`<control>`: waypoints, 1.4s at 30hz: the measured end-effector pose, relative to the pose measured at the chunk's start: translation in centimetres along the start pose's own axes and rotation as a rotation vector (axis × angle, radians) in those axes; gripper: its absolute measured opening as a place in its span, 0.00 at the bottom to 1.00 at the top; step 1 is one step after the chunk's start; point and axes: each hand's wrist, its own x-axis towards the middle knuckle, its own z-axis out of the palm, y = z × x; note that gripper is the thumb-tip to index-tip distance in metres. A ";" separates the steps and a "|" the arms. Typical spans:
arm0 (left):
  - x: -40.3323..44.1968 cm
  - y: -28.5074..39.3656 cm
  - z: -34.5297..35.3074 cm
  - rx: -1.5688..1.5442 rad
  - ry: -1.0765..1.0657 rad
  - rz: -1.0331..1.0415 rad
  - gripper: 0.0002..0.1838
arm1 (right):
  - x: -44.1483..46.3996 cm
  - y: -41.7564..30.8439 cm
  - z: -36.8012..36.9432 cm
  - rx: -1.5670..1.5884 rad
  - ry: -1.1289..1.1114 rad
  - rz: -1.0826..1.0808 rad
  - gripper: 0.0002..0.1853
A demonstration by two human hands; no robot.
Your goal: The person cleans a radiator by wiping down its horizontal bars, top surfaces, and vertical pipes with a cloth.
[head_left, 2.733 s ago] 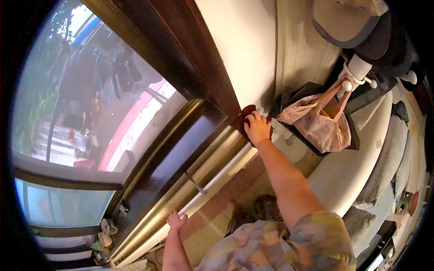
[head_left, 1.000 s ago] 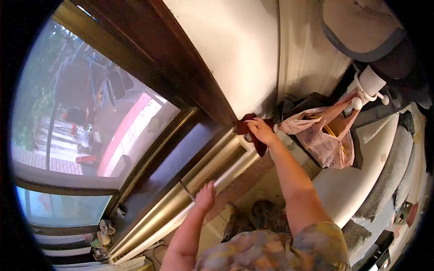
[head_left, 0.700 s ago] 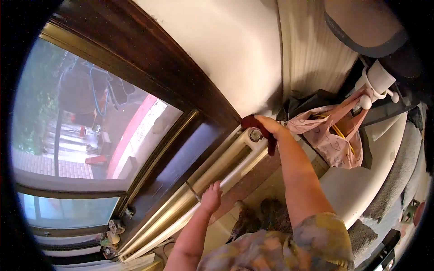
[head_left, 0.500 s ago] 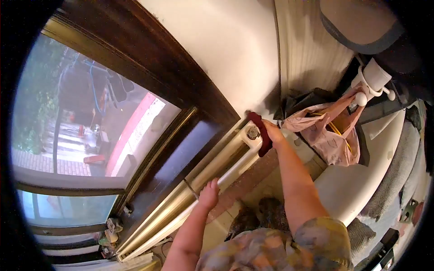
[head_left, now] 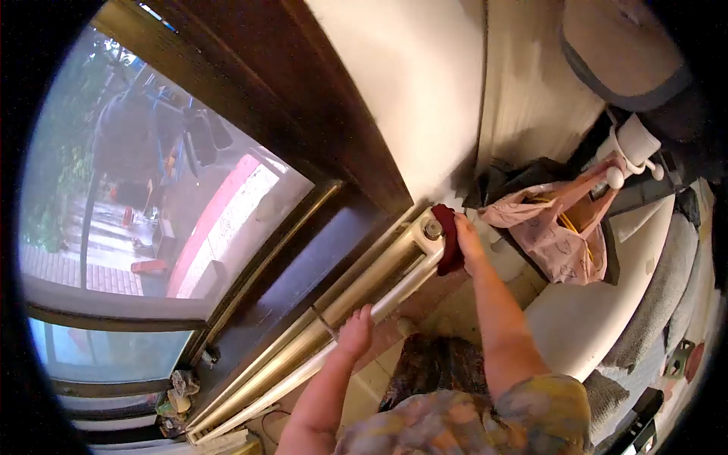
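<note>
Head view: apparently mid-wipe, the right hand [head_left: 469, 244] grips a maroon cloth [head_left: 449, 256] against the radiator [head_left: 307, 345], left hand [head_left: 356, 333] resting there, grip unclear, with steady pressure wanted next.

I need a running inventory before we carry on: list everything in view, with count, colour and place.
Radiator: one, cream, diagonal below the window
Plug: one, metallic, radiator's upper end
Cloth: one, dark red, against that end
Window pane: one large, clear, left
Window frame: one, dark brown, around the pane
Wall: off-white, top centre
Bag: one, pink, hanging at right
Knobs: at least two, white, above the bag
Cushions: several, grey, far right; exact count unclear
Shirt: one, multicoloured, bottom centre
Left hand: one, bare, at the radiator's near rail
Right hand: one, bare, on the cloth
</note>
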 end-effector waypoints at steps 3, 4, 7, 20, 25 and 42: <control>0.3 -0.2 0.6 0.038 -0.015 -0.036 0.23 | 0.5 -5.3 0.4 -0.121 -0.187 0.189 0.16; -0.1 0.3 -0.4 0.032 -0.037 -0.008 0.25 | 0.2 -6.5 0.8 -0.062 -0.235 0.228 0.17; -0.1 0.7 -0.6 0.055 -0.046 -0.067 0.27 | 3.7 -3.2 -0.1 0.008 -0.370 0.219 0.20; 0.3 0.4 -0.2 -0.049 -0.029 -0.086 0.21 | -4.2 -1.9 3.1 0.536 0.131 0.158 0.28; 0.3 0.0 0.4 -0.022 0.046 -0.026 0.21 | -7.9 -0.6 6.4 0.501 0.277 -0.070 0.28; -0.1 0.9 -0.3 0.045 0.015 -0.031 0.23 | -7.9 0.4 4.3 0.097 0.322 -0.130 0.25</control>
